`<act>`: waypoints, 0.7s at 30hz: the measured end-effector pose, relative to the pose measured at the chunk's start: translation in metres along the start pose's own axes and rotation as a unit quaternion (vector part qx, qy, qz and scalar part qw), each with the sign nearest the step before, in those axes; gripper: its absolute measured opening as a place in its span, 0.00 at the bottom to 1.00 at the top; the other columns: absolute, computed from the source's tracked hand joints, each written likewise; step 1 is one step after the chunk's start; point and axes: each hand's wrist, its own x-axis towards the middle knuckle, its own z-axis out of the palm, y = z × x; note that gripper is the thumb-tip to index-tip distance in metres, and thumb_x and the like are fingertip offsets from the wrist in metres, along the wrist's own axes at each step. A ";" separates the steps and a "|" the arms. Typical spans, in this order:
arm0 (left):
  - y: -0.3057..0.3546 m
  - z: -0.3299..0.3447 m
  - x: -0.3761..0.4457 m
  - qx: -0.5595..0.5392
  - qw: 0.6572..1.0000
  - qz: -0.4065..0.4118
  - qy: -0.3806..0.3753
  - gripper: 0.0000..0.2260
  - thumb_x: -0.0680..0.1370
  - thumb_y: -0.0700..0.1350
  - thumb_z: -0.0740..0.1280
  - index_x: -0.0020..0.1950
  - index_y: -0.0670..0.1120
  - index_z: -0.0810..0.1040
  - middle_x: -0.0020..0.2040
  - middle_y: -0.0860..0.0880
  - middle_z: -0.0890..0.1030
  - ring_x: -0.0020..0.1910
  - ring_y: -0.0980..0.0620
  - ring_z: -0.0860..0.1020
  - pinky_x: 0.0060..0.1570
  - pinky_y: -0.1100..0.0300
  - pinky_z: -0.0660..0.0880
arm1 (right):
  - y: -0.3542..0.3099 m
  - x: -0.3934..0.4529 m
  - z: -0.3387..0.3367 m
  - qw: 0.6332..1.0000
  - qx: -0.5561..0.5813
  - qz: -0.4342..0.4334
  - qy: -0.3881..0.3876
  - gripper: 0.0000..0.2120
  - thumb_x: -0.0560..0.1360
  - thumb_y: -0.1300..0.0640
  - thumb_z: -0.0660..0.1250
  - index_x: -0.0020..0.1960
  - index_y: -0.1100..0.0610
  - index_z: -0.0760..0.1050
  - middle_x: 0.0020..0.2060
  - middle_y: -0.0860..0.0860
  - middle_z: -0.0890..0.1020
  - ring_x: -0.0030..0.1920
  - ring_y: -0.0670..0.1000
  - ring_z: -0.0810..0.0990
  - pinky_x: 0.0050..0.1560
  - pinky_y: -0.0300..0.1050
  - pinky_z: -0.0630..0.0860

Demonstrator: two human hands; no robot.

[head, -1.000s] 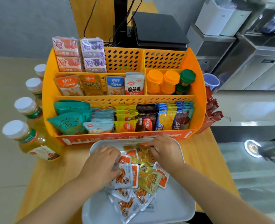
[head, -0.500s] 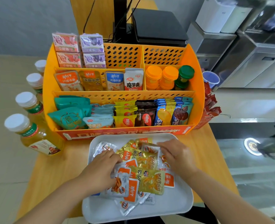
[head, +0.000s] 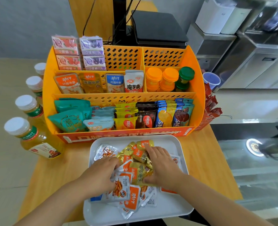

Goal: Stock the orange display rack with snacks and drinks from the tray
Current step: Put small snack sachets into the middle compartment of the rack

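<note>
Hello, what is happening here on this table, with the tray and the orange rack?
A person is sorting small snack packets piled on a white tray in front of the orange display rack. The left hand rests on the white-and-orange packets, and the right hand lies over the gold ones. Nothing is lifted yet. The rack already holds many snacks and small bottles, but its top right compartment looks bare. Tea bottles stand on the table to the left of the rack.

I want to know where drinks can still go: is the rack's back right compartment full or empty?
Empty, as far as visible: in the back right compartment of the orange rack only perforated wall shows.
</note>
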 end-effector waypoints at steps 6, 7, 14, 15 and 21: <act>0.003 -0.003 -0.005 -0.018 0.998 -0.015 -0.065 0.12 0.70 0.47 0.67 0.45 0.58 0.65 0.42 0.58 0.75 0.41 0.58 0.74 0.30 0.65 0.66 | 0.006 0.015 -0.008 0.994 0.056 0.092 0.006 0.32 0.70 0.45 0.72 0.71 0.48 0.66 0.61 0.47 0.72 0.60 0.49 0.69 0.60 0.42 0.69; 0.004 -0.004 -0.005 -0.013 0.997 -0.010 -0.078 0.12 0.70 0.47 0.67 0.45 0.58 0.66 0.43 0.58 0.75 0.41 0.58 0.74 0.31 0.64 0.67 | 0.007 0.017 -0.011 0.993 0.069 0.100 0.006 0.26 0.72 0.49 0.71 0.68 0.49 0.70 0.59 0.48 0.74 0.58 0.49 0.71 0.57 0.41 0.70; 0.015 -0.016 0.011 -0.061 0.994 -0.063 0.061 0.14 0.68 0.63 0.69 0.41 0.56 0.71 0.37 0.57 0.77 0.36 0.60 0.75 0.31 0.63 0.68 | 0.020 0.020 -0.046 0.947 0.246 0.177 0.104 0.08 0.77 0.56 0.66 0.40 0.58 0.76 0.30 0.50 0.75 0.29 0.49 0.71 0.28 0.35 0.65; 0.019 -0.014 0.017 -0.067 0.990 -0.061 0.106 0.13 0.69 0.61 0.69 0.40 0.55 0.70 0.37 0.55 0.76 0.36 0.59 0.75 0.31 0.62 0.67 | 0.022 0.019 -0.054 0.936 0.271 0.193 0.118 0.06 0.76 0.56 0.67 0.41 0.56 0.75 0.30 0.51 0.76 0.29 0.49 0.72 0.29 0.37 0.67; 0.047 0.009 0.050 0.011 0.981 -0.091 0.173 0.31 0.66 0.67 0.68 0.61 0.49 0.70 0.54 0.51 0.73 0.55 0.50 0.72 0.49 0.56 0.72 | 0.022 0.012 -0.065 0.903 0.388 0.185 0.002 0.03 0.75 0.58 0.70 0.48 0.53 0.80 0.42 0.54 0.84 0.42 0.54 0.84 0.42 0.50 0.81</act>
